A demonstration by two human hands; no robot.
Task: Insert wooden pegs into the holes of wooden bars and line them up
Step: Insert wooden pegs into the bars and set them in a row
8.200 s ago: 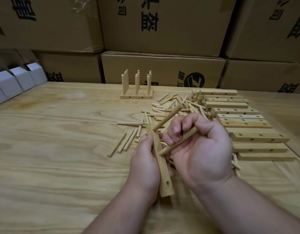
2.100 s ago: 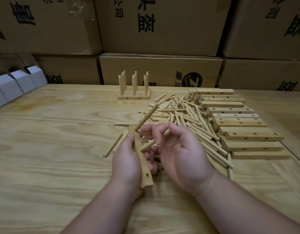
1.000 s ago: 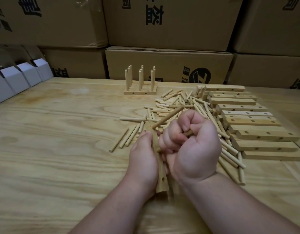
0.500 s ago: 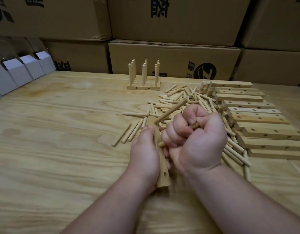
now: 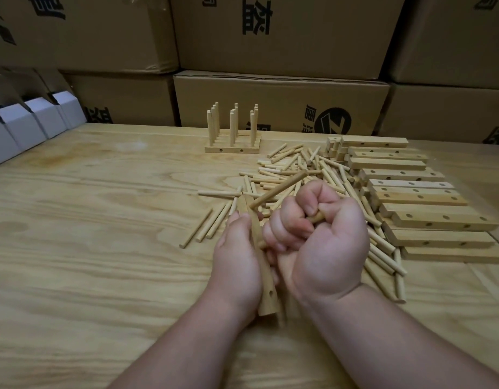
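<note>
- A person's left hand (image 5: pixel 237 265) grips a pale wooden bar (image 5: pixel 263 279) above the plywood table (image 5: pixel 88 248), the bar running lengthwise away from the camera, with 1 drilled hole showing near its close end.
- 1 wooden peg (image 5: pixel 279 189) stands in the bar's far end, slanting up and to the right.
- The right hand (image 5: pixel 324 245) is curled in a fist round a second peg (image 5: pixel 317 219), its near end meeting the bar's side by the middle.
- Loose pegs (image 5: pixel 293 169), round and light-coloured, lie scattered on the table beyond and to the right of both hands.
- Blank bars (image 5: pixel 411 197), each with holes along one face, lie stacked in a row at the right.
- A finished set (image 5: pixel 233 136) of bars with upright pegs stands at the table's far side.
- Brown cartons (image 5: pixel 282 102) behind carry large black Chinese characters, cropped or partly hidden, and a round black logo (image 5: pixel 335 123).
- White folded boxes (image 5: pixel 37 122) sit at far left.
</note>
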